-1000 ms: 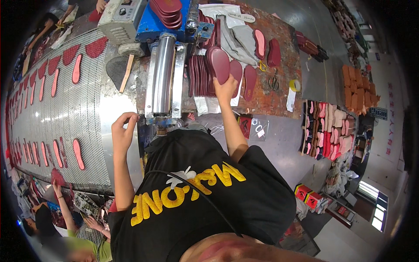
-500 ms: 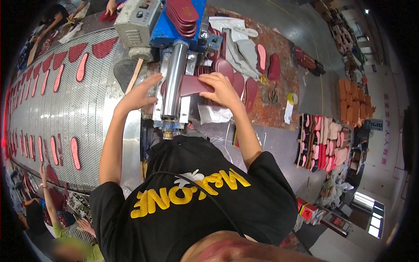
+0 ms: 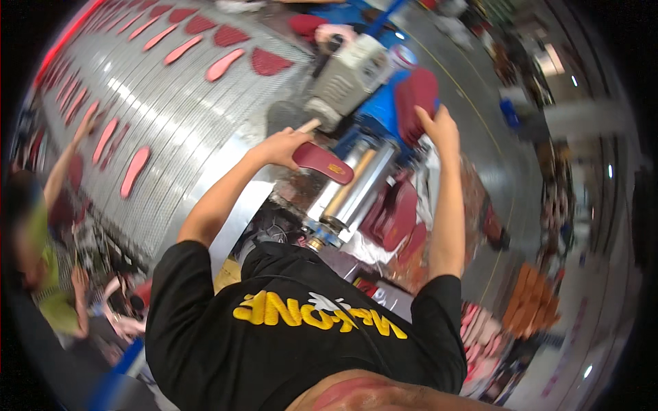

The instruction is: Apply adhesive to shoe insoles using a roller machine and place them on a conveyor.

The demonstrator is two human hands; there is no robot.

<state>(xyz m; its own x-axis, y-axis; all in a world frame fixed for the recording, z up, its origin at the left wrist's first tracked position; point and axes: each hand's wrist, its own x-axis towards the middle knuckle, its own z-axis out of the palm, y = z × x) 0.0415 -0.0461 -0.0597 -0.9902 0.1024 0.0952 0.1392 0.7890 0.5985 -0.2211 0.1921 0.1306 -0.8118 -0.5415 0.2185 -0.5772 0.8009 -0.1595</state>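
Observation:
Between the thumb and fingers of my left hand (image 3: 282, 148) is a dark red insole (image 3: 322, 163) with a gold mark. It reaches over the left side of a shiny metal roller (image 3: 364, 188) on the press. My right hand (image 3: 442, 130) is up at the stack of dark red insoles (image 3: 414, 99) on top of the blue machine housing (image 3: 380, 106). Its thumb lies against the stack and its fingers are around the near right edge, partly hidden. More dark red insoles (image 3: 397, 216) lie to the right of the roller.
On the left, a wide metal mesh conveyor (image 3: 185, 116) carries pink insoles (image 3: 136, 171) and dark red pieces (image 3: 271, 61). A grey motor box (image 3: 351, 79) stands beyond the roller. At the left, another person's hand (image 3: 88, 127) reaches over the conveyor. Orange-brown bundles (image 3: 531, 301) are at the right.
The view has turned. The insole that my right hand held at the roller's right is now in my left hand, at its left side. My right hand has moved up to the stack.

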